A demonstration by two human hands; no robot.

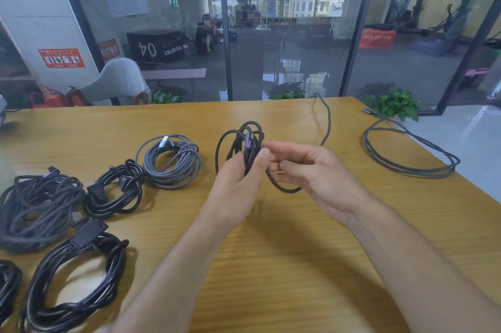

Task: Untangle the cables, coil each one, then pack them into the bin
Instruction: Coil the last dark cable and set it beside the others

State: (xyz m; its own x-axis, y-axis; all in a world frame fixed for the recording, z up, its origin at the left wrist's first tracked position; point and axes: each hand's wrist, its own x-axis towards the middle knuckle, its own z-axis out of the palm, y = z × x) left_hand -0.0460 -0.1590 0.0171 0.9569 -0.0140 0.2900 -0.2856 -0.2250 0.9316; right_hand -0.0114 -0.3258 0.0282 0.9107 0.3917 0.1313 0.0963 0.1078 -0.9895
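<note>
We see a wooden desk (284, 265) filling the lower part of the view, with cables spread over its left and right sides. At the front left lies a big black coil (76, 278) with a flat plug block on top, and beyond it a dark braided bundle (38, 208) sits near the left edge. Just right of that bundle rests a smaller black coil (115, 193), touching the grey braided coil (170, 160) behind it. On the right side, well apart from these, a loose dark cable (409, 154) lies in long open loops near the desk's edge. Above the middle of the desk, our left hand (238, 186) is closed around a half-wound dark braided cable (245, 148), thumb pressed on the gathered loops, its free end trailing away across the desk. Our right hand (317, 178) is partly curled, fingertips pinching a strand of the same cable beside the left thumb.
</note>
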